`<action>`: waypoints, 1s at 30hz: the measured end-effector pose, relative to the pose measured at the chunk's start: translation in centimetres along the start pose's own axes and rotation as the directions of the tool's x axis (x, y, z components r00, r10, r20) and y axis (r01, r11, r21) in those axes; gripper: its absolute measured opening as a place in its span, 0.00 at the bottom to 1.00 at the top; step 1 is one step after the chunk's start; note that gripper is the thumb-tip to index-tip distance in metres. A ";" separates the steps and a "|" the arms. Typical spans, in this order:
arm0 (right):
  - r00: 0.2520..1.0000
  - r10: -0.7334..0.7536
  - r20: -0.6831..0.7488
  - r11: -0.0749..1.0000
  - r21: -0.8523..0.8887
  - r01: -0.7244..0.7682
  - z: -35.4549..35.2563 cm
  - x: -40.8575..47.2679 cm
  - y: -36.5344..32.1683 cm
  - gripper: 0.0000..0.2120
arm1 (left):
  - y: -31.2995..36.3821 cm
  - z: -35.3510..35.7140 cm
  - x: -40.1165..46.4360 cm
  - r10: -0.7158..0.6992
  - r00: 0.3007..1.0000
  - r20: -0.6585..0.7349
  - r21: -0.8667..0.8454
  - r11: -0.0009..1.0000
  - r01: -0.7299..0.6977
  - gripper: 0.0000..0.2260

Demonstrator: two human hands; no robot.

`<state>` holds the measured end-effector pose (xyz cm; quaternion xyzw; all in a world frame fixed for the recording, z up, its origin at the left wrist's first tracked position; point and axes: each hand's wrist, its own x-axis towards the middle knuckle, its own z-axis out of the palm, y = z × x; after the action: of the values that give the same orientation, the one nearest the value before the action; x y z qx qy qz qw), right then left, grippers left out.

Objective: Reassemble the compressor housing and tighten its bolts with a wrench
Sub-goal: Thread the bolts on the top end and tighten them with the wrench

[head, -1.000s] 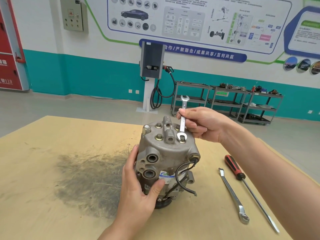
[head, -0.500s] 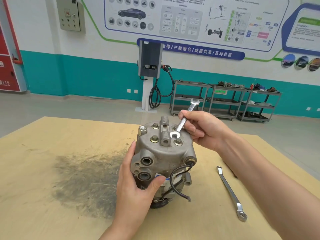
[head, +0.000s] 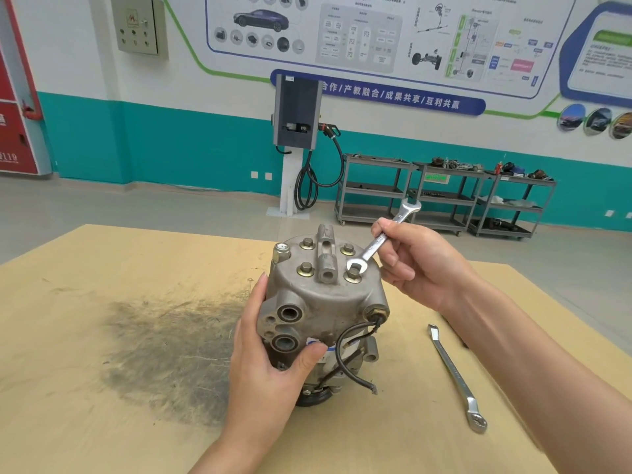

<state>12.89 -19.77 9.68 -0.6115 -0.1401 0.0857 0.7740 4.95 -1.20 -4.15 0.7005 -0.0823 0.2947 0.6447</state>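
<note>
- compressor housing [head: 321, 302]: grey cast metal, upright on tabletop [head: 102, 405], 4 brass-coloured bolts [head: 306, 269] in top cover, black wires at right side.
- open-end wrench [head: 379, 239]: silver, tilted, lower end just above near-right bolt [head: 353, 276].

Teal-white wall [head: 191, 145], grey floor [head: 136, 206], metal shelving carts [head: 444, 196].

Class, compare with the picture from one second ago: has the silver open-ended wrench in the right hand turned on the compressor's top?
Yes. The silver open-ended wrench has swung clockwise: its free end now leans right of the grey metal compressor housing's central lug, with its lower jaw at the near-right bolt.
</note>
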 end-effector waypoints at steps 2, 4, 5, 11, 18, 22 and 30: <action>1.000 0.001 -0.013 1.000 0.031 0.000 0.0 -0.4 0.2 0.13 | 0.0 0.0 0.0 -0.002 1.000 -0.003 -0.002 1.000 0.002 0.43; 0.999 0.035 -0.022 0.996 0.083 -0.033 0.0 -0.8 0.5 0.12 | 0.0 0.0 0.0 -0.005 1.000 -0.004 -0.009 1.000 0.004 0.43; 0.998 0.063 -0.030 0.991 0.116 -0.059 0.1 -0.9 0.6 0.12 | 0.0 0.0 0.0 -0.004 1.000 -0.004 -0.010 1.000 0.004 0.43; 0.992 0.024 -0.124 0.977 0.213 0.003 0.2 -2.1 1.7 0.12 | 0.0 0.1 0.1 -0.001 1.000 0.002 -0.005 1.000 0.001 0.43; 0.973 -0.160 -0.166 0.948 0.248 0.198 1.0 -4.2 3.9 0.10 | 0.0 0.0 0.0 0.015 1.000 0.000 0.017 1.000 -0.015 0.42; 0.955 -0.211 -0.210 0.888 0.368 0.277 2.1 -4.3 4.7 0.08 | 0.0 0.1 -0.1 0.021 1.000 -0.010 0.017 1.000 -0.020 0.41; 0.962 -0.202 -0.181 0.849 0.457 0.264 2.4 -4.6 5.3 0.10 | -0.4 0.3 -0.3 0.018 0.998 -0.054 0.008 1.000 -0.018 0.42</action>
<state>7.96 -17.73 4.49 -0.3847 -0.1386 -0.0160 0.9124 4.97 -1.49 -4.70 0.6939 -0.0701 0.3196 0.6414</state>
